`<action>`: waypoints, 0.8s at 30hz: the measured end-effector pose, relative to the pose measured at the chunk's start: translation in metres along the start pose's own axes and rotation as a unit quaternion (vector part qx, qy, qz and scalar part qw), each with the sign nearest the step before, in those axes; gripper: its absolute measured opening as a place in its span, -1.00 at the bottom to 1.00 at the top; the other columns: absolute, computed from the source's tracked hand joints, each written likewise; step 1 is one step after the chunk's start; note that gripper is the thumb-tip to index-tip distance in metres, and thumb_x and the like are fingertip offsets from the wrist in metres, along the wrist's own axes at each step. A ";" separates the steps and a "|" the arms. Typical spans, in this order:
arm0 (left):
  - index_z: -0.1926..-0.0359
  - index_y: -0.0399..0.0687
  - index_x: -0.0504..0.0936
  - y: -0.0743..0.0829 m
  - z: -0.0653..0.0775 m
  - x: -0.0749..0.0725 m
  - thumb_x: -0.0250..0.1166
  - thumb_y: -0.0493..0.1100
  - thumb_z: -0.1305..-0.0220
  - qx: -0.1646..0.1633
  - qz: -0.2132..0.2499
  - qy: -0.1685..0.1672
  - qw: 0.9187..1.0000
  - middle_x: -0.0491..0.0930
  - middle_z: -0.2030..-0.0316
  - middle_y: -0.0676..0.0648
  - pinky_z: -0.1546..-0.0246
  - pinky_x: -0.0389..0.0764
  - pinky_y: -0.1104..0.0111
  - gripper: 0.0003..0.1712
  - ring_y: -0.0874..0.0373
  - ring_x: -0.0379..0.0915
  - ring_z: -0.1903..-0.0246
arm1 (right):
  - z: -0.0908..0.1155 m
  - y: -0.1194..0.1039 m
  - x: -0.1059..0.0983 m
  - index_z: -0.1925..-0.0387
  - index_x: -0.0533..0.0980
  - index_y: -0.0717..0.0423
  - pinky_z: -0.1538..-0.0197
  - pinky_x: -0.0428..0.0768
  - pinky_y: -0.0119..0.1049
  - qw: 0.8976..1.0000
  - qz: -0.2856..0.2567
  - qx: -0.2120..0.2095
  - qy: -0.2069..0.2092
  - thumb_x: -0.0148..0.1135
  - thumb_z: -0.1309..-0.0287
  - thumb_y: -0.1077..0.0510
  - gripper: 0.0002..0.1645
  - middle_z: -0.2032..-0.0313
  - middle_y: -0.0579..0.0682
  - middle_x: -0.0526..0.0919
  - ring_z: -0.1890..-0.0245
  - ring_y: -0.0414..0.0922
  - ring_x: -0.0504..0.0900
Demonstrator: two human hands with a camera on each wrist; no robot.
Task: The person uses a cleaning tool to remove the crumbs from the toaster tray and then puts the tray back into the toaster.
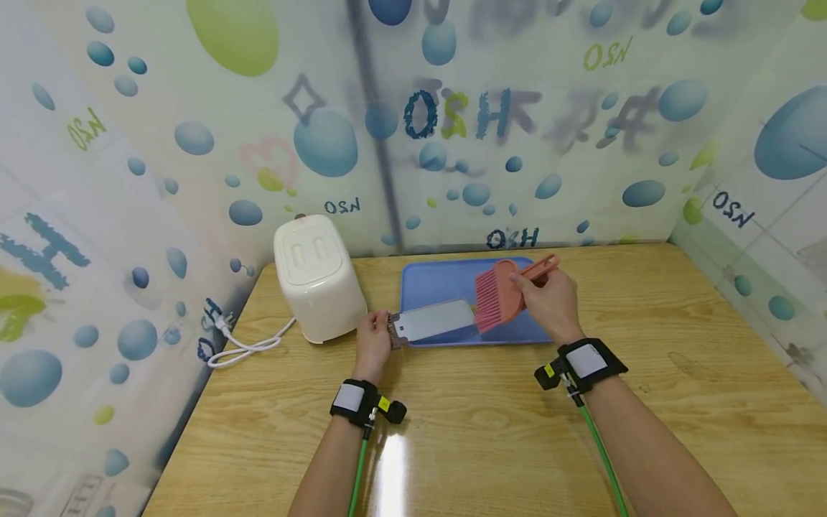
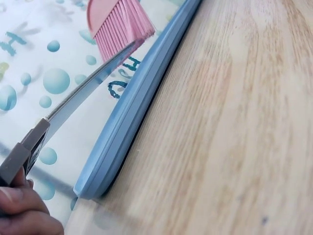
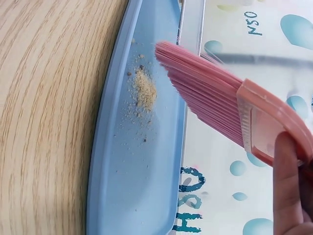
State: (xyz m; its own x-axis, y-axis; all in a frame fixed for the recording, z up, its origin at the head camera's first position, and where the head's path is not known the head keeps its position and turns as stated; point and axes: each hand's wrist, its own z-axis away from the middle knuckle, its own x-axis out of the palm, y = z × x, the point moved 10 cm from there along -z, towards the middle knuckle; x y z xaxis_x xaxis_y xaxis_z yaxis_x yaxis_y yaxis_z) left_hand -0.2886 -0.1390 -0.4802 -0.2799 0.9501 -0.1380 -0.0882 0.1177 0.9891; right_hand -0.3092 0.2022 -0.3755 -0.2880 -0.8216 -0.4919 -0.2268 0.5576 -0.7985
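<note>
My left hand (image 1: 372,348) grips the grey end of a flat metal crumb tray (image 1: 436,321), which slants over the blue tray (image 1: 436,276). In my right hand (image 1: 555,305) is a pink brush (image 1: 507,287), held by its handle. Its bristles meet the far end of the crumb tray in the left wrist view. A small heap of tan crumbs (image 3: 145,90) lies in the blue tray below the bristles, with finer bits scattered around it.
To the left stands a cream toaster (image 1: 329,301), close to my left hand. Its white cord (image 1: 255,347) and plug lie by the left wall. A patterned wall covering (image 1: 555,158) rises right behind the wooden table (image 1: 491,424).
</note>
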 end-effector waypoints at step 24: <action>-0.04 -0.38 0.55 0.003 0.003 0.008 0.01 -0.11 -0.62 -0.001 -0.008 0.001 1.000 0.53 0.26 -0.12 0.34 0.44 0.40 -0.62 0.14 0.44 0.30 | -0.001 -0.046 0.025 -0.02 0.61 0.33 0.39 0.67 -0.37 0.988 -0.134 -0.008 -0.072 0.25 -0.42 -0.06 -0.51 0.23 0.27 0.72 0.45 -0.31 0.70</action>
State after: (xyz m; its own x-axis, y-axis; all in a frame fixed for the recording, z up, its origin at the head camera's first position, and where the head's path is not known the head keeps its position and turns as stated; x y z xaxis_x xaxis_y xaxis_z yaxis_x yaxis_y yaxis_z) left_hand -0.2883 -0.1305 -0.4786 -0.2799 0.9477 -0.1536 -0.0936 0.1322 0.9868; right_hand -0.3071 0.1557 -0.3506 -0.0794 -0.9479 -0.3084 -0.2928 0.3179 -0.9018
